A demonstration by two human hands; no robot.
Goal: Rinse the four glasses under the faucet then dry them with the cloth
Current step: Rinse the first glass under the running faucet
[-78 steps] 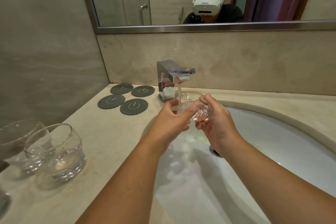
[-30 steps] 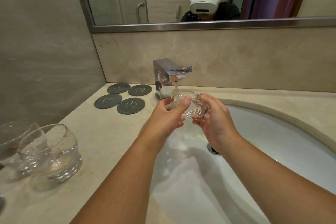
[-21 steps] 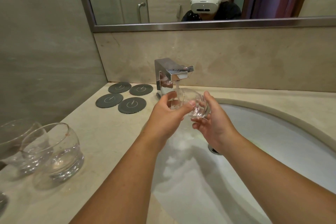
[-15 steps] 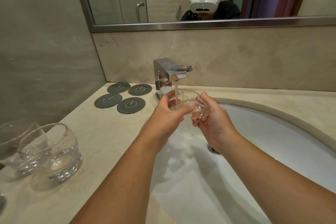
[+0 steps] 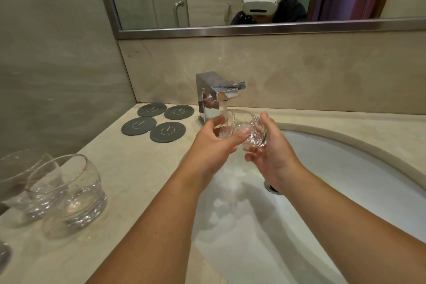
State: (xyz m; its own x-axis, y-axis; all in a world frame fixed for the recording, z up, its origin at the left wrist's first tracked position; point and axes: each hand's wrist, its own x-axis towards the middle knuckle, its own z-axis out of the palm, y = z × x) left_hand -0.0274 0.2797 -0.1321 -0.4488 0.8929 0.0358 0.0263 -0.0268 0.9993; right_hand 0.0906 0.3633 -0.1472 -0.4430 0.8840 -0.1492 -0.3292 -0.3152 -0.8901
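A clear round glass (image 5: 244, 130) lies on its side under the chrome faucet (image 5: 214, 97), and water runs from the spout onto its rim. My left hand (image 5: 214, 145) grips the rim end, thumb across the front. My right hand (image 5: 269, 154) cups the thick base from the right and below. Two more clear glasses stand on the counter at the left: the nearer glass (image 5: 69, 193) and, behind it, the farther glass (image 5: 20, 182). Part of another glass (image 5: 3, 253) shows at the left edge. No cloth is in view.
The white oval sink basin (image 5: 345, 180) fills the right half, its drain (image 5: 273, 188) partly hidden by my right wrist. Several dark round coasters (image 5: 161, 122) lie on the beige counter left of the faucet. A mirror hangs above the backsplash.
The glass has been turned between my hands under the running water and now lies more on its side. The two hands have stayed at the spout.
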